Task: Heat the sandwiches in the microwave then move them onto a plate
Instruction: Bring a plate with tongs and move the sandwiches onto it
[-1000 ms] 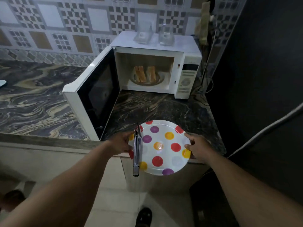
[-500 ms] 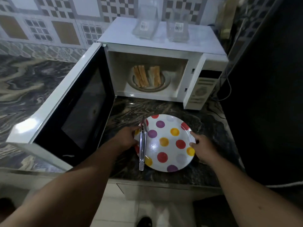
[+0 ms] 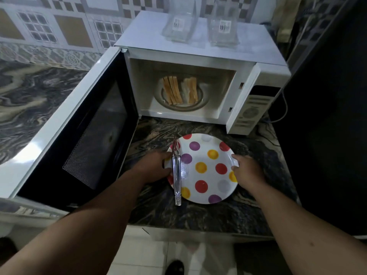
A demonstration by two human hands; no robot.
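My left hand [image 3: 156, 165] and right hand [image 3: 246, 169] grip opposite rims of the spotted plate [image 3: 204, 173], which sits on the dark marbled bench [image 3: 198, 213] just before the microwave [image 3: 198, 76]. Metal tongs [image 3: 176, 175] lie across the plate's left side. The sandwiches [image 3: 179, 90] stand inside the microwave; its open door [image 3: 79, 126] swings out left of the plate. Two clear containers [image 3: 200, 24] rest on top, against a patterned tile wall [image 3: 59, 26].

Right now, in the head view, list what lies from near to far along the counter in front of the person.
Polka-dot plate with tongs on it → bare dark counter strip → sandwiches in the open microwave → two clear containers on top.
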